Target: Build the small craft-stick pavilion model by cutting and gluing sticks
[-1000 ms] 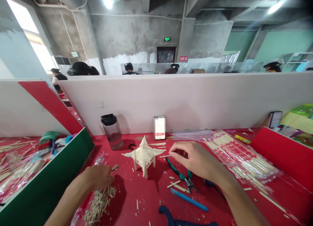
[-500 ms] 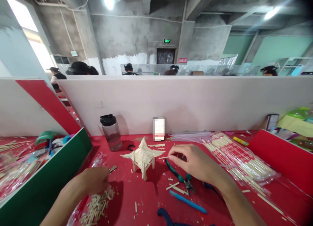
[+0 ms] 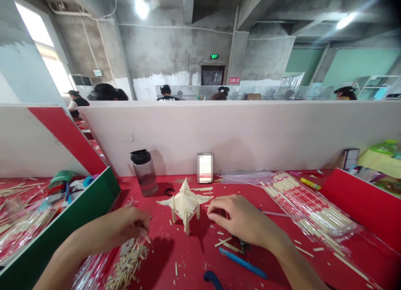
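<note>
Here our left hand (image 3: 131, 227) pinches a stick (image 3: 146, 238) over the cut pile (image 3: 127, 265); right hand (image 3: 238, 221), curled beside the pavilion (image 3: 185, 203), grip unclear.

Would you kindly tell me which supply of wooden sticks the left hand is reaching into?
The left hand is at the pile of short cut sticks, near the front edge; the long sticks in plastic wrap lie uncut to the right.

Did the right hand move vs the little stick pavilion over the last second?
Yes. The right hand slid left toward the stick pavilion, its fingertips now nearly at the roof's right edge, covering the pliers it was beside.
</note>
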`<state>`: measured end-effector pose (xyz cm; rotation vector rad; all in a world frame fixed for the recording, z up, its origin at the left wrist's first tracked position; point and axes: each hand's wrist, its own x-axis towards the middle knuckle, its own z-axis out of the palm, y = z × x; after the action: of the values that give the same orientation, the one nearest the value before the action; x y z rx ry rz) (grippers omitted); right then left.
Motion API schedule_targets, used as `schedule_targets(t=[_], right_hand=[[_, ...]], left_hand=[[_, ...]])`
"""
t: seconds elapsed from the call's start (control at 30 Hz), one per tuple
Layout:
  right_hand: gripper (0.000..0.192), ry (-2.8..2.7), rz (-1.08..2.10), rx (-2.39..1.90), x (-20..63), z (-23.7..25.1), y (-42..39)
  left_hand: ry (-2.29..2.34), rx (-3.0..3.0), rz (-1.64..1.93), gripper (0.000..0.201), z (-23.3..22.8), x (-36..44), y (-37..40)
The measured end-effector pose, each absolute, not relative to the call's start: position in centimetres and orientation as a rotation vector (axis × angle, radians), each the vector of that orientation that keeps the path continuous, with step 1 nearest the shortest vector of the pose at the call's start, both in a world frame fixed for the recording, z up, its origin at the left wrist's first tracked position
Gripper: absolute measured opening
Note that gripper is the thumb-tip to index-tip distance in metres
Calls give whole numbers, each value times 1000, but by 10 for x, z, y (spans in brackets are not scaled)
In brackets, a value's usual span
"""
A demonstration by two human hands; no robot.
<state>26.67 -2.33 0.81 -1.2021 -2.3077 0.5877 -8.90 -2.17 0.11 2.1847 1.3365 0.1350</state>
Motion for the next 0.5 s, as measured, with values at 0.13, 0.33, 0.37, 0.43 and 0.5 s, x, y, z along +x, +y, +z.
schedule_targets(t=[0.13,0.33,0.37,0.43,0.5], right_hand=[[14,-2298,723,-1090,249,5,-31],[20,-2089,942,-978,218,-8,-45],[18,-2048,945,-964,214,-10,-46],[15,-1985,922,-943,210,-15,-46],[15,-1950,896,-935,209,-18,-44]], left_hand=[[1215,2188,209,25,24,-68,-27],[1100,2244,502,17,23,-35,-32],[1096,2255,538,15,21,-31,-32],[1091,2266,598,15,18,-25,-33],[1084,2262,649,14,16,-20,-33]])
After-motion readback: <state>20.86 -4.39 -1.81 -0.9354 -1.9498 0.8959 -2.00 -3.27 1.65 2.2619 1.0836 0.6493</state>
